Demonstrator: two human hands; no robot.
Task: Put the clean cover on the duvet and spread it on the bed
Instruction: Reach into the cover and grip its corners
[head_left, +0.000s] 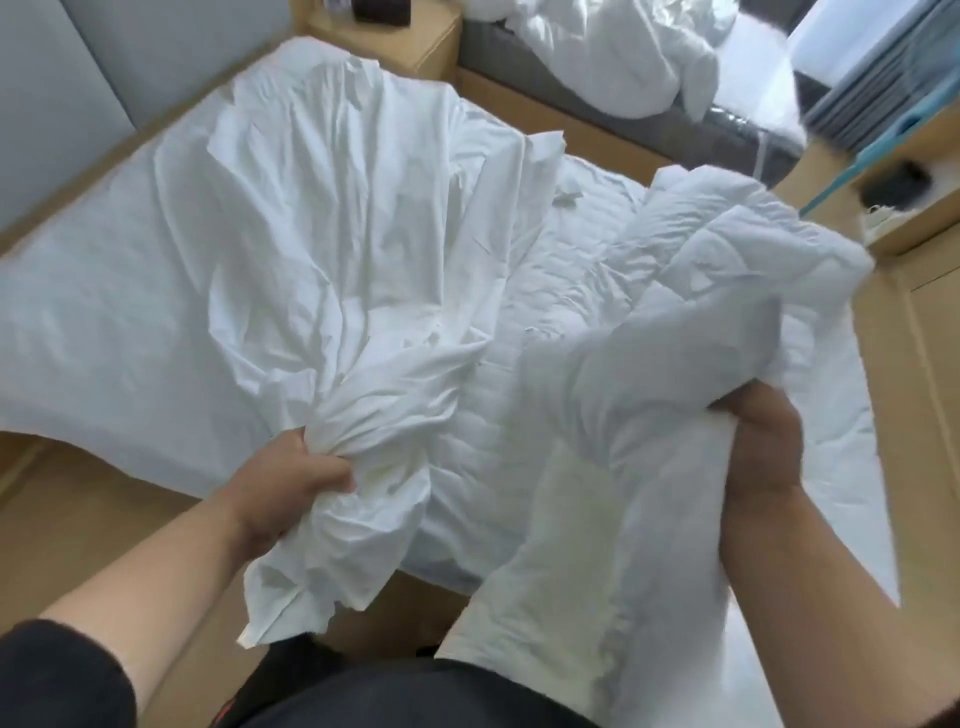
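Bedroom, wooden floor (78, 519), grey wall panels; one bed (62, 332) in the foreground, dressed in white. One cover (332, 218), thin white cloth, creased, spread loosely over the bed's left and middle, its near end gathered into a bunch. One left hand (296, 483), fingers clenched round that bunch at the bed's near edge. One duvet (691, 291), quilted white, heaped on the bed's right side, a fold hanging down off the near edge. One right hand (758, 441), fingers curled round that fold. One second bed (519, 52) behind, grey base, carrying one crumpled white heap of bedding (618, 47). One wooden nightstand (415, 41) between the beds.
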